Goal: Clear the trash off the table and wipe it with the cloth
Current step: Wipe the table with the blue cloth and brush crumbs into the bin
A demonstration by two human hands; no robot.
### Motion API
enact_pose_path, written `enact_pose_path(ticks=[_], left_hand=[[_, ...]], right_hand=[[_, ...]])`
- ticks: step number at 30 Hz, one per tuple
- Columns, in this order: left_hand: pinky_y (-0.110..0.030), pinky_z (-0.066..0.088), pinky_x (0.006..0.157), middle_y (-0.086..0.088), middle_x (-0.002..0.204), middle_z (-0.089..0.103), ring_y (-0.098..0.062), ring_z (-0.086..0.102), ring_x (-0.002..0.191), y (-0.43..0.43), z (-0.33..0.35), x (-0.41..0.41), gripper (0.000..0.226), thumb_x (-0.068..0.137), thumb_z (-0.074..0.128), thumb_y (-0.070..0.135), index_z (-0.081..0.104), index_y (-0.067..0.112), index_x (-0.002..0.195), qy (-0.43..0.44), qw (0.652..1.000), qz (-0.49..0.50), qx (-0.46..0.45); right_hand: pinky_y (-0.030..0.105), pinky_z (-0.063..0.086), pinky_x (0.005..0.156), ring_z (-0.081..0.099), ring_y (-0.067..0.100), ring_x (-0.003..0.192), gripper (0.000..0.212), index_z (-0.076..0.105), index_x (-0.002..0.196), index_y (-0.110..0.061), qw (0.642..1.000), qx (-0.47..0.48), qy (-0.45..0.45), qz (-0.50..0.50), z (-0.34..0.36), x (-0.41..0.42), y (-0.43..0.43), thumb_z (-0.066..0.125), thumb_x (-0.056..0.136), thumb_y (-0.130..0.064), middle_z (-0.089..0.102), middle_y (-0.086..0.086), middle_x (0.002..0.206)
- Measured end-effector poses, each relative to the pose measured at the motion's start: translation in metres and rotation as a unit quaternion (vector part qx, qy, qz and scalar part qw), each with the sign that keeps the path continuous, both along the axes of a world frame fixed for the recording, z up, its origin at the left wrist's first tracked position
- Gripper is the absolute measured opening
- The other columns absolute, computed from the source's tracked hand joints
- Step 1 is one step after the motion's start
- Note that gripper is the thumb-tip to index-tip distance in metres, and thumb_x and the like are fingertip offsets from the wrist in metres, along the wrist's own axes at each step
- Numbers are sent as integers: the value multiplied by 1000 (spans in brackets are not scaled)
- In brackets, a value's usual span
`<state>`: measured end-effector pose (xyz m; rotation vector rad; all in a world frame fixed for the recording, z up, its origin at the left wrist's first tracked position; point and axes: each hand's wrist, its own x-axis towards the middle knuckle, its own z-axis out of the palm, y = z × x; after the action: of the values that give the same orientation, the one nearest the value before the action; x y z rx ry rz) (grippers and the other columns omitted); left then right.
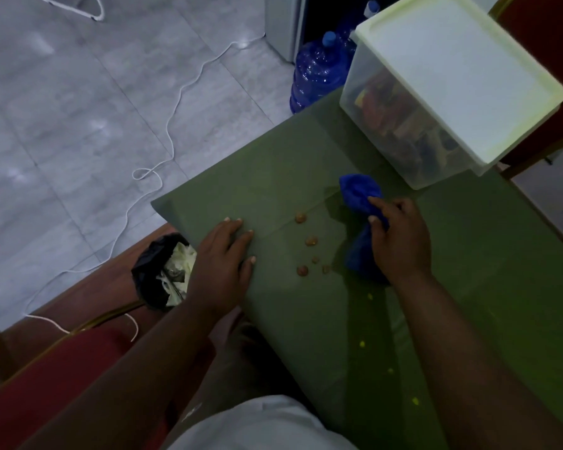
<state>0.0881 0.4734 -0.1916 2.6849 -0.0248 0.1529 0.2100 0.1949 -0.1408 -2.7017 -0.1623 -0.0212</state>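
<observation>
curled fingers of the right hand [400,241] gripped one blue cloth [358,190], lengthwise near-to-far; five brown crumbs [311,241] lay between them and the left hand [221,254], fingers flat, empty.

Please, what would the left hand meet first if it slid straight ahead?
Likely nothing: the left hand points across bare table toward its far edge; the brown crumbs lie off to its right.

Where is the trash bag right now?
Head view: the black trash bag sits just off the table's left edge, beside the left hand resting flat on the tabletop; the right hand grips the cloth farther right.
</observation>
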Motion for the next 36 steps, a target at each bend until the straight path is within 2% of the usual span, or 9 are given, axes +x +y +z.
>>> enact_pose_path(ticks=[4,9,13,18,20,24,27,30,36], left_hand=[[-45,36,109,-23,132,54,-39,47,127,-1,1,-3,40,88,62,22,62,-1,121,2,1000,3,2],[-47,39,106,-24,132,54,-40,48,126,-1,1,-2,41,87,63,21,63,-2,121,-2,1000,11,-11],[-46,38,108,-23,132,53,-39,47,127,-1,2,-2,42,87,62,23,62,-1,122,14,1000,14,-7],[-46,38,108,-21,133,54,-38,46,128,-1,3,-2,42,88,61,24,61,0,123,20,1000,15,-6],[-47,38,107,-22,132,54,-39,46,128,0,2,-2,42,87,62,24,62,0,122,18,1000,14,-5],[-48,38,107,-22,132,54,-40,46,128,0,1,-2,41,88,61,23,62,-1,121,19,1000,9,-4],[-48,38,107,-22,132,54,-40,47,128,1,0,-1,41,87,62,23,62,-1,120,16,1000,10,-11],[-48,38,107,-21,133,54,-39,47,128,3,0,-1,41,87,63,22,62,-1,121,17,1000,7,-14],[-46,37,107,-22,132,53,-39,47,127,7,0,-1,41,89,60,23,62,-2,120,17,1000,3,-14]], right_hand=[[33,44,78,53,27,102,31,65,119,-24,996,-30,64,56,-18,32,24,51,91,-24,54,5,113],[35,46,84,46,24,104,42,61,125,-33,972,-73,78,209,-19,24,58,44,91,-14,52,4,118],[20,35,84,50,21,108,46,64,122,-34,954,-24,108,280,-23,-2,64,34,88,-38,55,0,122],[26,45,86,56,22,101,34,69,117,-21,977,77,22,197,-9,-1,42,56,87,-12,59,4,112],[24,44,86,57,21,99,34,69,117,-19,985,83,7,150,-5,-1,23,60,86,-7,59,5,109],[27,45,80,57,26,97,33,69,118,-20,996,10,48,73,-13,-17,-4,62,88,-9,56,4,111],[33,50,74,57,27,96,33,68,119,-16,994,-24,54,95,-20,-39,6,61,88,-9,58,5,111],[34,52,70,56,25,97,33,68,119,-17,993,-35,47,105,-18,-52,30,62,87,-12,59,5,112],[35,53,71,59,25,95,34,65,122,-16,997,-19,66,22,-21,-60,73,62,88,-18,55,5,113]])
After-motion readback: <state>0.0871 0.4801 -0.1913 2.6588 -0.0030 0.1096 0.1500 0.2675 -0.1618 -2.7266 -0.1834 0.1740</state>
